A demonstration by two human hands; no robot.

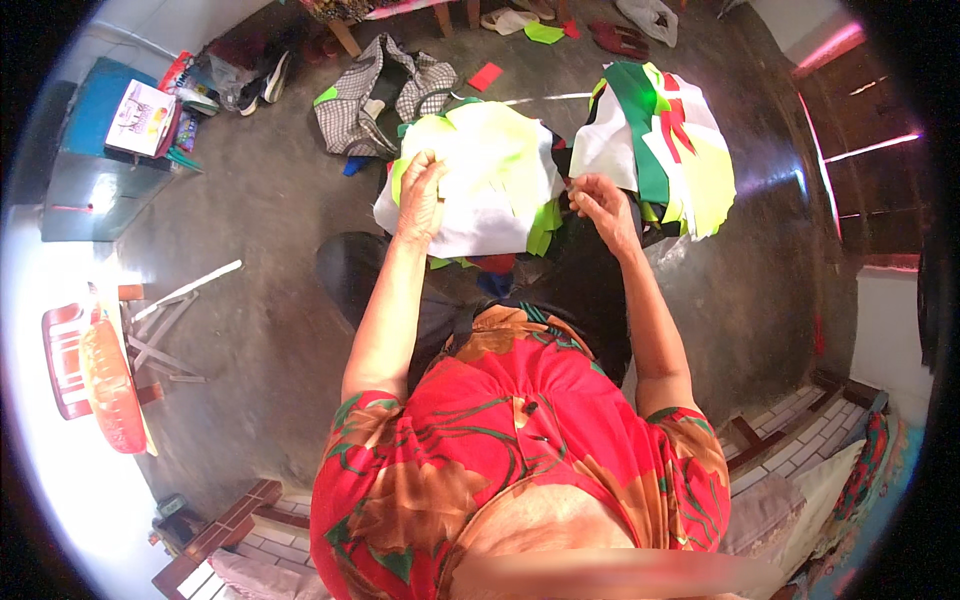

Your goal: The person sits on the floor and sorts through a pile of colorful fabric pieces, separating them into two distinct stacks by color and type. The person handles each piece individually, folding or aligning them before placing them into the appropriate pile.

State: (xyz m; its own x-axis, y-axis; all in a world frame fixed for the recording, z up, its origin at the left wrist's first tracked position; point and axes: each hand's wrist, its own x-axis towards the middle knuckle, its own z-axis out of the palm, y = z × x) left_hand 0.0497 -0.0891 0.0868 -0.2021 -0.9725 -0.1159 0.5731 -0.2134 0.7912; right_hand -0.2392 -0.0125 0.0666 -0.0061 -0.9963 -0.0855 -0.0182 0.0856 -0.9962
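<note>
My left hand (pixel 422 195) is closed at the left edge of a bright yellow-green cloth piece (pixel 470 125), gripping it between thumb and fingers. Strong glare washes out part of this cloth. It lies over a pile of white and coloured cloth pieces (pixel 490 228) at my lap. Just right of that pile, my right hand (pixel 603 208) is closed in a pinch; a small dark bit shows at its fingertips, too small to name. Beyond the right hand stands a second heap of cloth pieces (pixel 655 140), white, green, red and yellow-green.
A checked grey bag (pixel 380 90) lies on the floor past the left pile, near a red scrap (pixel 485 77). At the left are a blue cabinet (pixel 80 190) with a white box (pixel 140 118), a folding stand (pixel 165 340) and a red chair (pixel 65 360). Shoes (pixel 265 85) lie beyond.
</note>
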